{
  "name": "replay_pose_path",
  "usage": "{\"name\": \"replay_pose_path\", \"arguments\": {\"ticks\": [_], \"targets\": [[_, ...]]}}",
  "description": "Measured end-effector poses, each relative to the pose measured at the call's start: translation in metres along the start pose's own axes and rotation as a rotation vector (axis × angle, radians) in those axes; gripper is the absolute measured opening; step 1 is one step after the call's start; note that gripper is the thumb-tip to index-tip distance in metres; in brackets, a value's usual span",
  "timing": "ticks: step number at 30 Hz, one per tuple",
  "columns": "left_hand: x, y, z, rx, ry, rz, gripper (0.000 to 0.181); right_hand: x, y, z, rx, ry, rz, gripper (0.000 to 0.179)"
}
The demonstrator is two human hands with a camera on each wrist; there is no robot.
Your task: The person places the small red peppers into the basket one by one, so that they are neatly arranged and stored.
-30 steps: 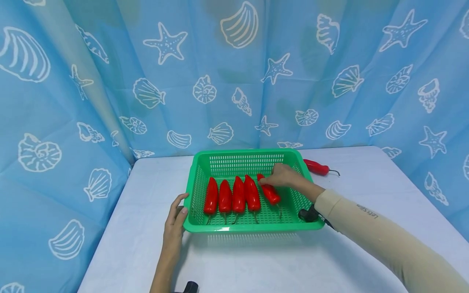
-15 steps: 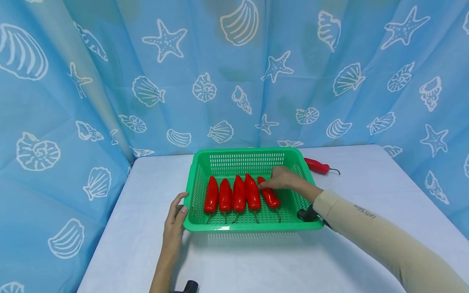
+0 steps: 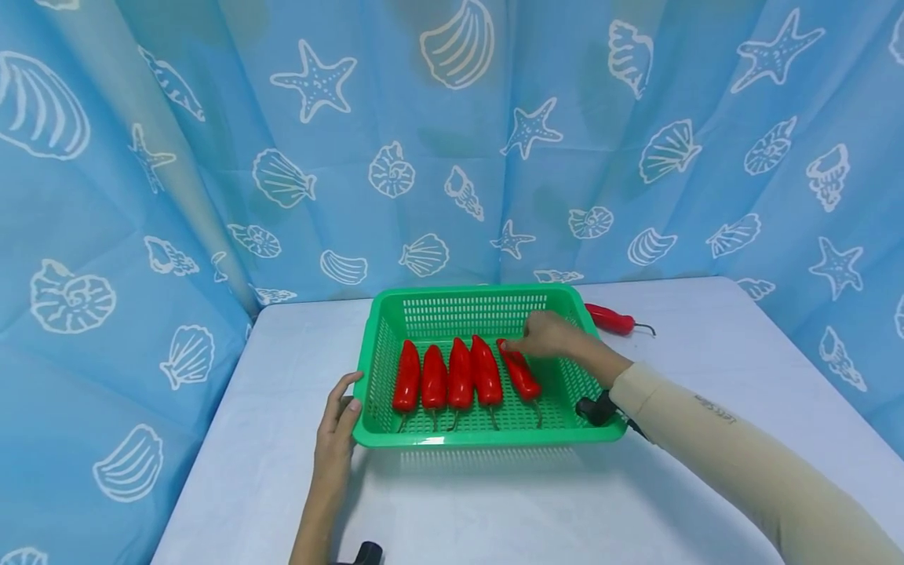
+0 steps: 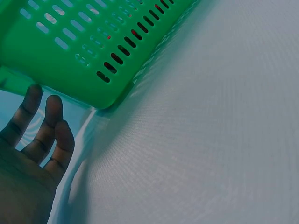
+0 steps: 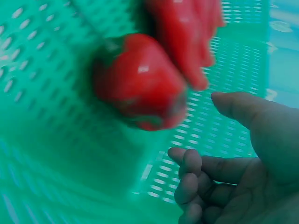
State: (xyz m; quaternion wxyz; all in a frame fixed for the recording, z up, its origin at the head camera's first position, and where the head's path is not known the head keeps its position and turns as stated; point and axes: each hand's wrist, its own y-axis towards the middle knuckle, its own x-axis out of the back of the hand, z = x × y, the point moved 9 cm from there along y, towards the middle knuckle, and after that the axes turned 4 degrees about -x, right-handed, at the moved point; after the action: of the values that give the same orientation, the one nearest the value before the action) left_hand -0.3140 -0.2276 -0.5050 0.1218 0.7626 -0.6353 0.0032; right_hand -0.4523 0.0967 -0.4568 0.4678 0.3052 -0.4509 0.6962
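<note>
Several glossy red peppers (image 3: pixel 461 375) lie side by side in a green plastic basket (image 3: pixel 487 439), stems toward the near wall. The rightmost pepper (image 3: pixel 523 380) lies aslant, a little apart from the others. Over its far tip is my right hand (image 3: pixel 551 336). In the right wrist view, the hand's thumb and loosely bent fingers stand apart, with a gap between them and the nearest pepper (image 5: pixel 140 84). My left hand (image 3: pixel 335 439) touches the basket's left rim with thumb and forefinger. In the left wrist view, three slightly bent fingers of the left hand (image 4: pixel 35 149) show beside the basket wall.
Another red pepper (image 3: pixel 613 320) lies on the white-covered table (image 3: pixel 480 510), just outside the basket's right wall and partly hidden by it. A blue curtain (image 3: pixel 452 157) printed with shells and starfish hangs behind and at both sides.
The rightmost pepper's near end has settled lower on the basket floor. My right hand has lifted slightly away from it. The left hand has stayed at the rim.
</note>
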Motion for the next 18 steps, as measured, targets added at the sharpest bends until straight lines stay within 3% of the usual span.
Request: {"name": "replay_pose_path", "arguments": {"ticks": [9,18], "targets": [[-0.001,0.0,0.0,0.01,0.015,-0.003,0.04,0.054,-0.03,0.013,0.207,0.058,-0.139,0.032],[-0.001,0.0,0.0,0.015,0.024,-0.003,0.04,0.092,-0.048,-0.022,0.25,0.081,-0.303,0.034]]}}
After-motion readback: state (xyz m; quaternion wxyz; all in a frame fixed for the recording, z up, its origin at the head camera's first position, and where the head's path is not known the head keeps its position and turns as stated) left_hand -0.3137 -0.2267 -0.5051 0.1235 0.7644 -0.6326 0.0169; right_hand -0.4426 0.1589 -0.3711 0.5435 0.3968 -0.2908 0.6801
